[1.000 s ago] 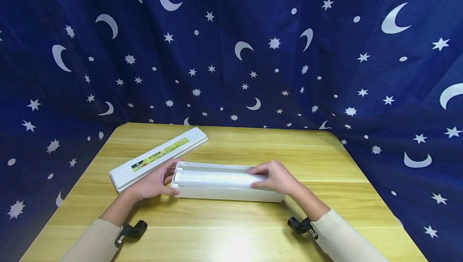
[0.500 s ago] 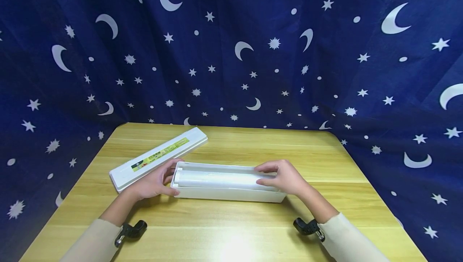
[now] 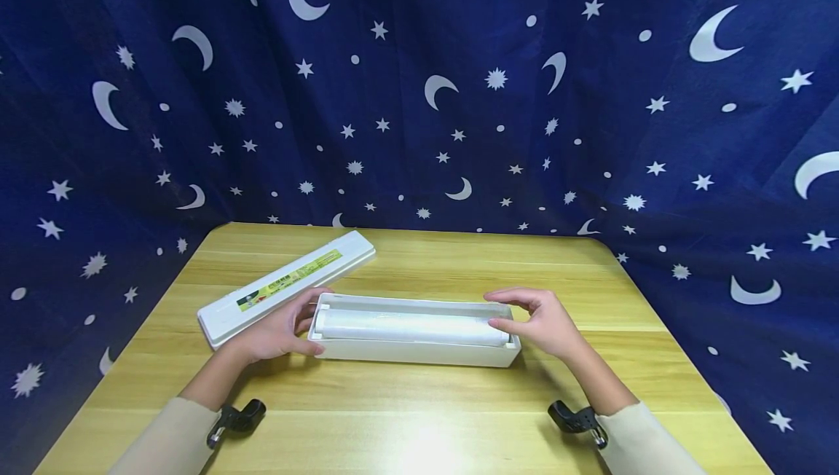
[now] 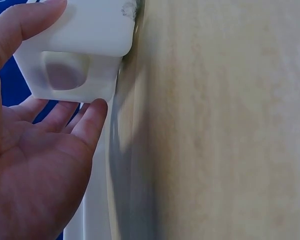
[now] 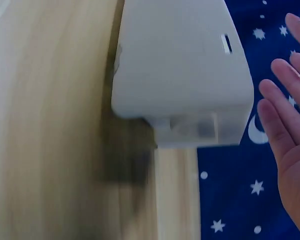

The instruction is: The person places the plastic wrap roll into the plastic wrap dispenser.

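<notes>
A long white plastic box (image 3: 413, 352) lies across the table without its lid. Inside it sits a white roll (image 3: 406, 326), which looks like cling film. My left hand (image 3: 278, 333) holds the box's left end, the thumb on the near wall and the fingers round the far side. The left wrist view shows that end wall (image 4: 102, 77) between thumb and fingers. At the other end my right hand (image 3: 547, 322) hovers with thumb and fingers spread, holding nothing. From the right wrist, the box's right end (image 5: 185, 65) appears apart from the extended fingers (image 5: 285, 110).
The white lid (image 3: 288, 285), with a green and yellow label, lies slanted behind my left hand. A wooden table (image 3: 367, 417) carries everything. Behind it hangs a dark blue curtain (image 3: 393, 81) with moons and stars.
My right hand has slid right along the roll to the box's right end, and its fingers have come away from the roll. The left hand and the box stay put.
</notes>
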{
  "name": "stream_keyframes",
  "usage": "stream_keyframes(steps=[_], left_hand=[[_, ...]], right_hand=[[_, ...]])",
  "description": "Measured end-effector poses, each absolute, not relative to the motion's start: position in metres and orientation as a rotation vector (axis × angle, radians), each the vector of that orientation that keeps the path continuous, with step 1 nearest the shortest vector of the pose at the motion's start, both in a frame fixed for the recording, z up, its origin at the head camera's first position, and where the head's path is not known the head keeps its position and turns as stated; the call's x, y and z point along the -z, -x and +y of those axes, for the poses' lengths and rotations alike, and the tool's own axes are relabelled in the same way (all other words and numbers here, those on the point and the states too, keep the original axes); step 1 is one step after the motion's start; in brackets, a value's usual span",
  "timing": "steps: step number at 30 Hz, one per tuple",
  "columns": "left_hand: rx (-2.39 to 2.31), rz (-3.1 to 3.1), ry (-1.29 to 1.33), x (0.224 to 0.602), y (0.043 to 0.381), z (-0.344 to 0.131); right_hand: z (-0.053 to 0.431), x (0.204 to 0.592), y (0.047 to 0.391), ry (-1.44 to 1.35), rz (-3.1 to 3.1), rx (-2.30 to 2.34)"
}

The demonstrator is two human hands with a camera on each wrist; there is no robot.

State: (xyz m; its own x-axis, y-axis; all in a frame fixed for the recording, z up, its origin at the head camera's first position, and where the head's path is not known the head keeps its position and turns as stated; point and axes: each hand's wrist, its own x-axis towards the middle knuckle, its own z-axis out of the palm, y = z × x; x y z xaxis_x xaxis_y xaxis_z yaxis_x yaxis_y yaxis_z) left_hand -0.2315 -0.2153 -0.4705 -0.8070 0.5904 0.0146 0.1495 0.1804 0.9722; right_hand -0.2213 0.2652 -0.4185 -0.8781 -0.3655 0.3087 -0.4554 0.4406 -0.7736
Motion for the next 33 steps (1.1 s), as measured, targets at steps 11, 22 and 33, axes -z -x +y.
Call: stream_keyframes(steps=[11, 22, 33], left_hand=[[-1.660, 2.114, -0.710, 0.470, 0.232, -0.217], [-1.616, 2.170, -0.689, 0.468, 0.230, -0.217], [-1.667, 2.100, -0.718, 0.470, 0.229, -0.219]], right_hand=[[0.285, 0.438, 0.219, -0.732, -2.316, -1.724], [0.294, 0.463, 0.216, -0.629, -2.228, -1.932], [0.298, 0.467, 0.214, -0.666, -2.361, -1.978]])
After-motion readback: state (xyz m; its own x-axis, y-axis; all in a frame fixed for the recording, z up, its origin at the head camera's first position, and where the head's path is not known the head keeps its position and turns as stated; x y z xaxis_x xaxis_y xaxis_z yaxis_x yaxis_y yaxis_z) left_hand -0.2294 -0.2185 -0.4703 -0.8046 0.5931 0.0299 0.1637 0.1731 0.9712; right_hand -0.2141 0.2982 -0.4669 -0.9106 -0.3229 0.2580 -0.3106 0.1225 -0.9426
